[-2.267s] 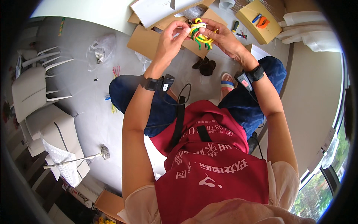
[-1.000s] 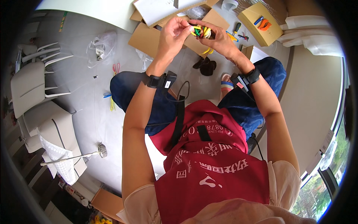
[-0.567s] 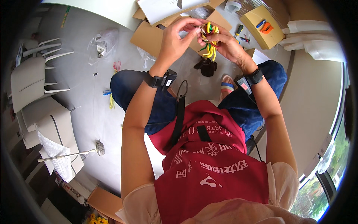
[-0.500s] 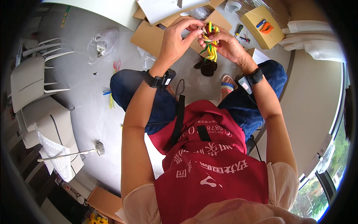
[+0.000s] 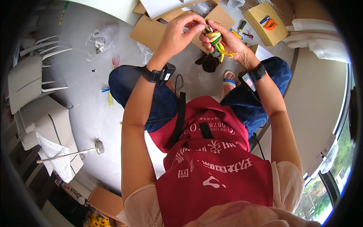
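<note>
A knotted bundle of yellow, green, white and dark red cords (image 5: 214,36) is held up in front of me, far ahead of my lap. My right hand (image 5: 233,42) wraps round it, with the thumb along its top and the fingers curled beneath. Loose yellow and green ends stick out below the knot, towards the right palm. At the bundle's upper left edge, my left hand (image 5: 182,34) has its thumb and forefinger pinched together. Whatever sits between those fingertips is too small to make out.
Open cardboard boxes (image 5: 149,33) stand beyond my hands. At the far right, a shallow box (image 5: 278,34) carries an orange tool, near a screwdriver (image 5: 242,25). A clear plastic bag (image 5: 101,42) and coloured cords (image 5: 110,97) lie on the left floor, near grey chairs (image 5: 28,81).
The bundle has turned in my right hand; its loose ends now point right instead of hanging down. The right grip has shifted, and my left fingertips stay pinched at its edge.
</note>
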The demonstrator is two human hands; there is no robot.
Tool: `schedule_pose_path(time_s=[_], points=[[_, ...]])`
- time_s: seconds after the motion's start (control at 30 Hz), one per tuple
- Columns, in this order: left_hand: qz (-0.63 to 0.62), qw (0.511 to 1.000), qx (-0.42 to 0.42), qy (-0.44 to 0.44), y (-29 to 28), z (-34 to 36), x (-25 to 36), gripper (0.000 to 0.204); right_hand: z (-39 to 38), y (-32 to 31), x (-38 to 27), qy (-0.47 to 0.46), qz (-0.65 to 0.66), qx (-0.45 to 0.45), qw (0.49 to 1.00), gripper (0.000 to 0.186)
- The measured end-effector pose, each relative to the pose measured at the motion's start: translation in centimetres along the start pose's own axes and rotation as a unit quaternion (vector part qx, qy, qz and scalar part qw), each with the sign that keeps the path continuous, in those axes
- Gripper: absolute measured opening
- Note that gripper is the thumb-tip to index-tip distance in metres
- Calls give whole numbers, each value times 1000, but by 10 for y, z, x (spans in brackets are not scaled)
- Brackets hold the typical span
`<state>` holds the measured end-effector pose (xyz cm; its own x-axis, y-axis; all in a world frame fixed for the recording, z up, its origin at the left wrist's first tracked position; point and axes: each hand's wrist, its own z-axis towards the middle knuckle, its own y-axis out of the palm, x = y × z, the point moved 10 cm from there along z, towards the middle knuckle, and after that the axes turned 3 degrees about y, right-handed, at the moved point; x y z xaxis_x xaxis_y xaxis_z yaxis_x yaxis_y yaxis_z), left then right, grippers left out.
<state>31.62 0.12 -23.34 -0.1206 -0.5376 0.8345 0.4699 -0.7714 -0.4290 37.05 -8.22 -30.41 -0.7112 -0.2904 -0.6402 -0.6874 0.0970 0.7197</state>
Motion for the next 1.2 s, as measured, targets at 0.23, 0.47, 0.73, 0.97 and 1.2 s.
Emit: schedule_pose_path(time_s=[0.23,0.47,0.73,0.97,1.2], points=[[-461,876,31,-140,18,-9,-36,16,1,14,-2,5,11,-84,996,41],[-425,889,94,-144,5,-8,-42,14,3,-1,5,0,-11,-36,999,47],[-12,987,155,-30,-29,-5,5,17,-2,-21,-6,-60,18,66,996,46],[67,991,116,-25,-8,-10,18,17,2,-33,-8,-91,40,118,988,36],[52,996,78,9,-5,-7,11,10,-1,-28,-21,-101,-111,112,982,41]])
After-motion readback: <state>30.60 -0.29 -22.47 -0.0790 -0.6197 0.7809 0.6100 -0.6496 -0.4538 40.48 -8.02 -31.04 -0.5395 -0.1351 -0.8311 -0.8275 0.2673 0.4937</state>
